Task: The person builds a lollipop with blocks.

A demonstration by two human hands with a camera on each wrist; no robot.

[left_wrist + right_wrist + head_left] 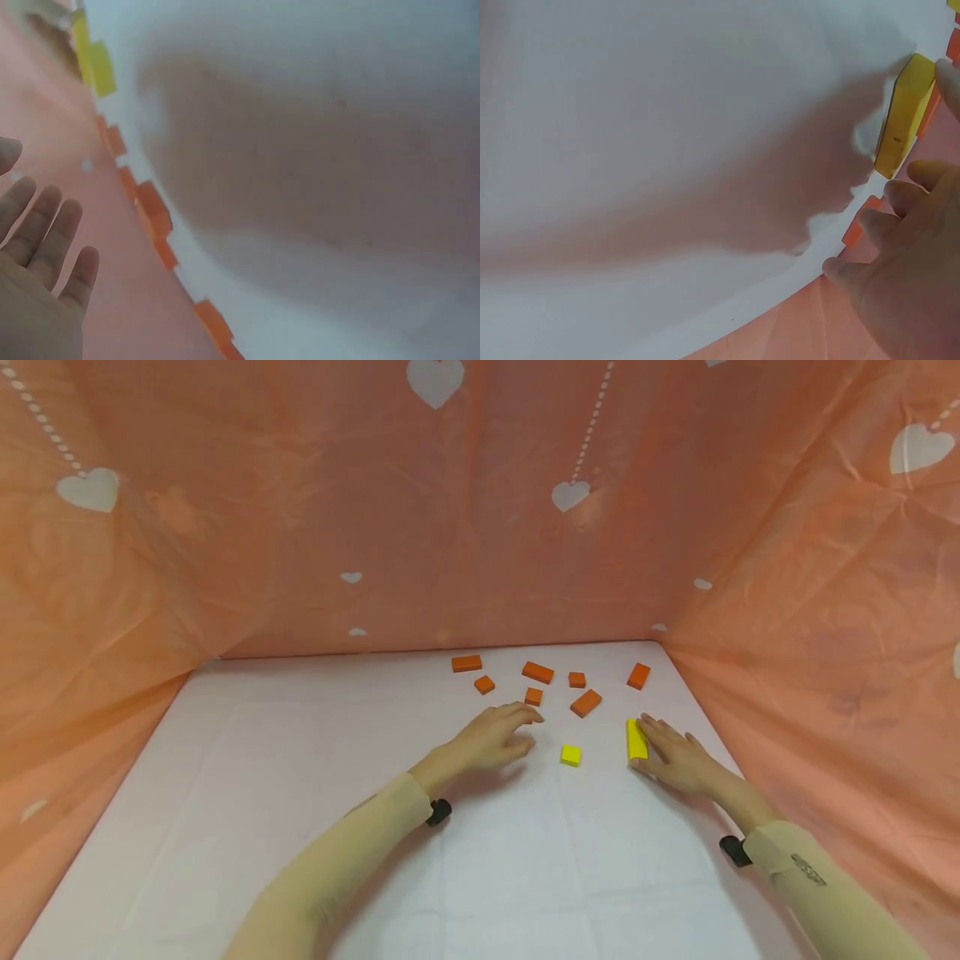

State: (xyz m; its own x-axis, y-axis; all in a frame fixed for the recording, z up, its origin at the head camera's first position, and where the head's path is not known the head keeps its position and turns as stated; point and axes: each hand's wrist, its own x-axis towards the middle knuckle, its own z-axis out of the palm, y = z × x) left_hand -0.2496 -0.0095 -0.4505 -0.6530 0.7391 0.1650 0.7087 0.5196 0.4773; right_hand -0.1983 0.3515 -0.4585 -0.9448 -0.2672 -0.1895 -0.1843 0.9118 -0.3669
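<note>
A long yellow block (636, 740) lies on the white cloth at the right. My right hand (681, 762) spans it, thumb at the near end and fingertips by the far end; the right wrist view shows the same block (906, 116) between thumb and fingers. My left hand (492, 737) hovers over the cloth with loosely bent fingers and holds nothing. Its fingers appear spread and bare in the left wrist view. Between the hands sits a small square yellow block (571, 755). Just beyond the left fingertips is a small orange block (533, 697).
Several more orange blocks lie scattered toward the back, among them a rectangular one (586, 703), one at the left (467, 664) and one at the right (638, 676). Pink curtains (450, 527) with white hearts enclose the white-covered table (247, 793) at the back and sides.
</note>
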